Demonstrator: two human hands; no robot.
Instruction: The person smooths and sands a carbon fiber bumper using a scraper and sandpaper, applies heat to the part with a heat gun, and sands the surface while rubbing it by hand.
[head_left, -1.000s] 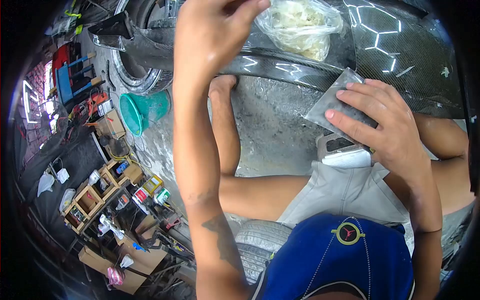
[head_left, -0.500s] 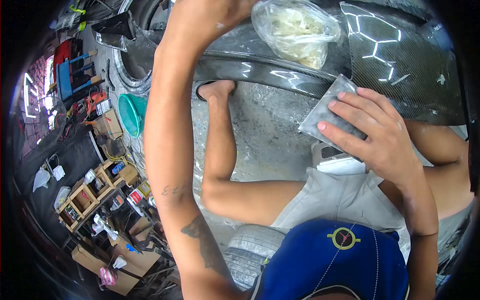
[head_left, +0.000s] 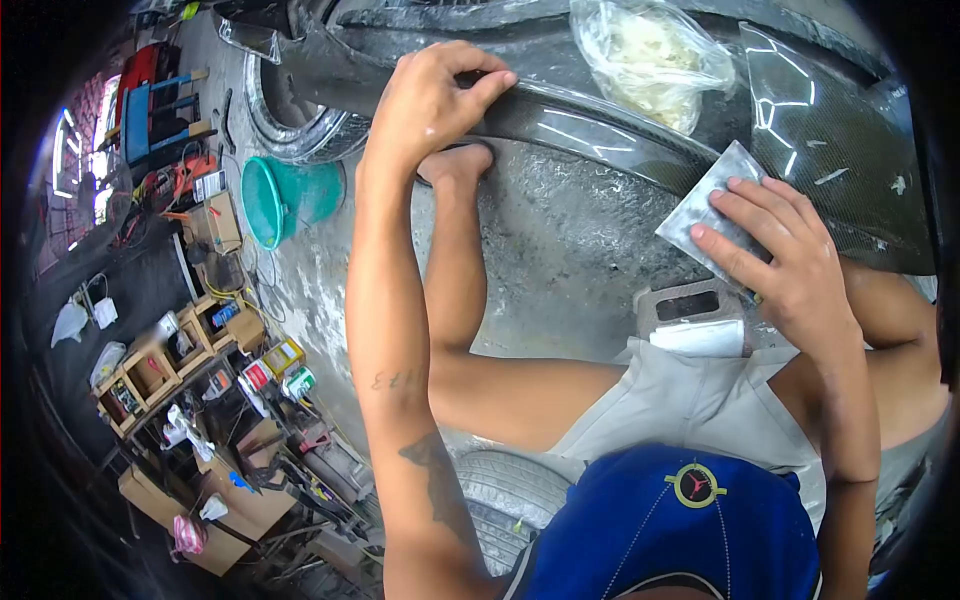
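My left hand (head_left: 425, 105) is at the near end of a long glossy carbon-fibre strip (head_left: 590, 135). Its thumb and forefinger are pinched together at the strip's upper edge; whatever is between them is too small to make out. On the right, my right hand (head_left: 795, 255) grips a flat, square grey plate (head_left: 715, 205) with smudged marks, fingers laid across its top. The plate's upper corner overlaps the strip's right end. Beyond the strip lies a clear plastic bag (head_left: 650, 65) with pale yellowish material inside.
A large carbon-fibre panel (head_left: 840, 150) stands at upper right. A green bucket (head_left: 310, 190) is on the floor by a tyre (head_left: 300, 135). Between my legs sits a hollow concrete block (head_left: 655, 310) with a white item. Another tyre (head_left: 500, 475) is beside me; a cluttered wooden rack (head_left: 180, 370) fills the left.
My left hand has come back from the top edge of view to the strip's edge. The whole view has shifted, and my right hand still holds the plate near the strip's right end.
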